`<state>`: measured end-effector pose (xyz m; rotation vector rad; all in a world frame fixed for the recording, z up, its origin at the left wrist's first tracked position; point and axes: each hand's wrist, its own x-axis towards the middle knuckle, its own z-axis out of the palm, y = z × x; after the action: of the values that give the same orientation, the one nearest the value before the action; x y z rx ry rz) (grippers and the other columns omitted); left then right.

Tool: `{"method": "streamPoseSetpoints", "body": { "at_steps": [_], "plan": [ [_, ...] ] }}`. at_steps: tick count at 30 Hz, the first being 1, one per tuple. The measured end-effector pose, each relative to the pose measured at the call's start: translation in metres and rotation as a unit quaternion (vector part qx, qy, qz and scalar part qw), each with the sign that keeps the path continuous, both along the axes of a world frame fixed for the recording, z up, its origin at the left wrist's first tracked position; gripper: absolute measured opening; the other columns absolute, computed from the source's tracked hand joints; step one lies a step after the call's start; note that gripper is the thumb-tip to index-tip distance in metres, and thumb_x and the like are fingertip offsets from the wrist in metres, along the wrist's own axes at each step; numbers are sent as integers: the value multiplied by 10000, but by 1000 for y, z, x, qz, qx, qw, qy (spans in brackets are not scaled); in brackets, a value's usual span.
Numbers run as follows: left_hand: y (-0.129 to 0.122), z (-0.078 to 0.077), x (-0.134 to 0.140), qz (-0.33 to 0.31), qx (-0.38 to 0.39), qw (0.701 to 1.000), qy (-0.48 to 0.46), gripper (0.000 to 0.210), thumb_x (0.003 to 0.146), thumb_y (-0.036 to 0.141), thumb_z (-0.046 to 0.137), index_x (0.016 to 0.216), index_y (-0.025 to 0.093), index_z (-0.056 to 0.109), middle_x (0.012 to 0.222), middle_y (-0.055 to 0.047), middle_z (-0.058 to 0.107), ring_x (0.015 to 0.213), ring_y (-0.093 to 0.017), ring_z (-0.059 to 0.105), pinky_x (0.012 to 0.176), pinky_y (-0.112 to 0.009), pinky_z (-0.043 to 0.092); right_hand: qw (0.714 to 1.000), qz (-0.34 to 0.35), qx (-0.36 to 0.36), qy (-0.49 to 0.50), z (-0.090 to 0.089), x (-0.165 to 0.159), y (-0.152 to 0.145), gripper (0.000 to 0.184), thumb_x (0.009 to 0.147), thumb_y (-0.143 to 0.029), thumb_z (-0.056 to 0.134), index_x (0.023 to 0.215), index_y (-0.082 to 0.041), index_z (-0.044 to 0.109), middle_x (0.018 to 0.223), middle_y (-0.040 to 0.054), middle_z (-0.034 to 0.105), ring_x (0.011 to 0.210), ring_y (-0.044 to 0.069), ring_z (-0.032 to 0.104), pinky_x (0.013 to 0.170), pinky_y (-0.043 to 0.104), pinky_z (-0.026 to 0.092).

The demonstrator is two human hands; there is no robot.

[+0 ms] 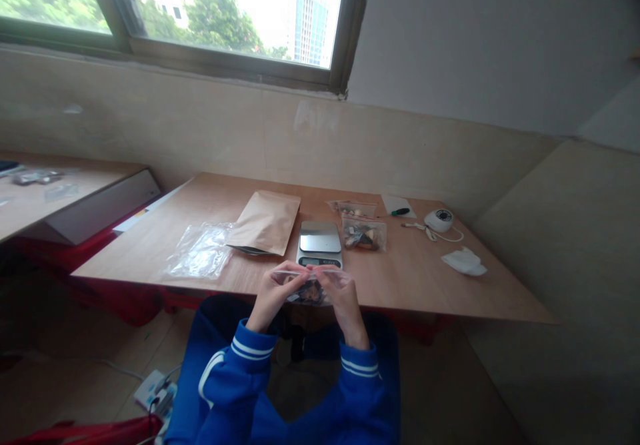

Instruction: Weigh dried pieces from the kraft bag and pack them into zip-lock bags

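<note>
Both my hands pinch the top edge of a clear zip bag [311, 293] with dark and tan pieces inside, just in front of the table's near edge. My left hand [280, 288] grips the left part of the seal, and my right hand [339, 288] grips the right part, thumbs close together at the middle. Directly beyond the bag stands a kitchen scale [321, 240] with a bare metal plate. To its right lie a filled zip bag [364, 234] and another bag [353, 208] behind it. A brown kraft pouch [267, 224] lies left of the scale.
Clear plastic bags [203, 250] lie flat at the table's left. Toward the right are a white paper [399, 205] with a dark green-handled tool [401, 212], a white dome camera [439, 221] with its cable, and a crumpled tissue [464, 262]. A power strip [155, 392] sits below left.
</note>
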<state>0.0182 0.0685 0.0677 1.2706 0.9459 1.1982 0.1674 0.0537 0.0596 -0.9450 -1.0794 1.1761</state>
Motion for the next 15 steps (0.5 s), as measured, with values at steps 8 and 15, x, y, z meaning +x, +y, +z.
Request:
{"method": "streamPoseSetpoints", "body": {
  "at_steps": [8,15],
  "plan": [
    [-1,1,0,13,6,1000,10,216,731,360,715,792,152,717,793,-53,716,768,-190,658,685,-261,508,999,-25,13,-34,-3,-3,1,204,738,-370,716,824,-185,716,826,42,742,766,197,689,690,306,562],
    [-2,2,4,34,26,999,16,218,733,358,711,797,149,718,779,-63,711,750,-194,657,662,-268,517,996,-71,36,-39,-7,-9,2,164,743,-342,710,780,-183,699,767,26,719,731,181,672,698,301,546]
  ]
}}
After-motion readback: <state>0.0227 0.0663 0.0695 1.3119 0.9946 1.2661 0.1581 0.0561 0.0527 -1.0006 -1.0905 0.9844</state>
